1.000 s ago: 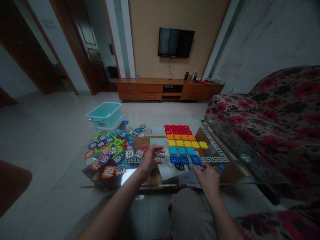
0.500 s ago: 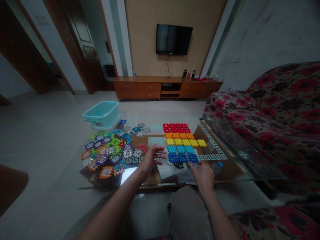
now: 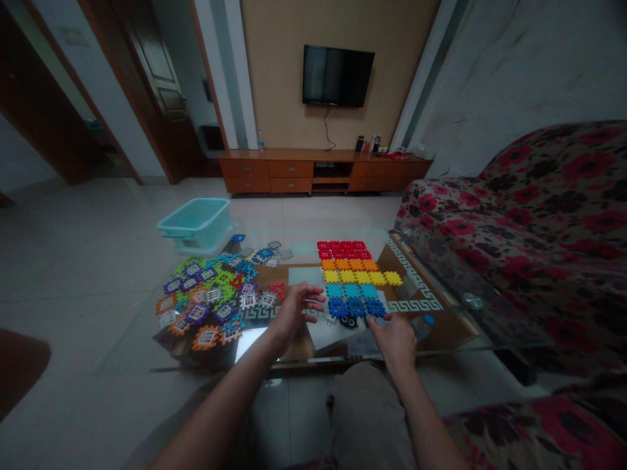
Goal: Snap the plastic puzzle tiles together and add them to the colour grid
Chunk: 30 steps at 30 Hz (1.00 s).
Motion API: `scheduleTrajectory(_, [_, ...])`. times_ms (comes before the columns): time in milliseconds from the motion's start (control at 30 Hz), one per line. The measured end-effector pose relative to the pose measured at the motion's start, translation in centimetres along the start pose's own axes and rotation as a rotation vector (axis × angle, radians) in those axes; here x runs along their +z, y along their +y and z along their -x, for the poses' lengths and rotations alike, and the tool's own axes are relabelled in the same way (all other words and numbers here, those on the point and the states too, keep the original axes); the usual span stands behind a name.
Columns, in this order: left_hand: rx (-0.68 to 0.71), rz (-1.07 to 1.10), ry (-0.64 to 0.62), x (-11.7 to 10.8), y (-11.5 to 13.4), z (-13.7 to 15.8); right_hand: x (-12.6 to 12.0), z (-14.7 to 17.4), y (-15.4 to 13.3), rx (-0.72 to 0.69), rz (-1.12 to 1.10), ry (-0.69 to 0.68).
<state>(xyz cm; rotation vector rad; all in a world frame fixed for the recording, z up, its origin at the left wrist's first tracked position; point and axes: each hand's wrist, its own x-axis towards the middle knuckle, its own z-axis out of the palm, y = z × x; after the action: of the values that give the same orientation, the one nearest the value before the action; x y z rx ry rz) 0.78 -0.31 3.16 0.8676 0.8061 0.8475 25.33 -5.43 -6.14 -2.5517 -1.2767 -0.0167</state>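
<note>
Rows of notched plastic tiles lie on the glass table. The near row has three dark blue tiles (image 3: 356,307); behind it sit three light blue tiles (image 3: 351,292), then yellow tiles (image 3: 363,277), orange tiles (image 3: 349,264) and red tiles (image 3: 344,249). My right hand (image 3: 396,341) is at the near edge of the rightmost blue tile (image 3: 375,307), thumb and curled fingers against it. Left of the rows, my left hand (image 3: 296,310) hovers with its fingers apart and nothing in them. Close to its fingers, a small black round-shaped piece (image 3: 348,322) lies below the blue row.
A mixed pile of tiles (image 3: 215,294) covers the table's left side, with a turquoise bin (image 3: 194,225) behind it. A bottle with a blue cap (image 3: 427,321) is right of my right hand. The flowered sofa (image 3: 490,215) stands at right, a TV cabinet (image 3: 294,171) beyond.
The whole view has shifted slightly. Both hands keep nearly the same places beside the tiles, and the rows look unchanged.
</note>
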Motion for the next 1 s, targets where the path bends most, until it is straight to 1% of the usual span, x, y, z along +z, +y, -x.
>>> scheduleTrajectory(167, [0.001,-0.008,0.001,-0.01,0.07,0.10,0.41,-0.05,0.28,0.007,-0.016,0.008])
scheduleTrajectory(500, [-0.019,-0.012,0.012,-0.05,0.04,-0.06,0.11,0.07,0.19,0.008,-0.045,0.032])
scheduleTrajectory(1000, [-0.014,-0.001,0.000,-0.01,0.06,-0.13,0.71,-0.03,0.42,0.004,-0.038,0.044])
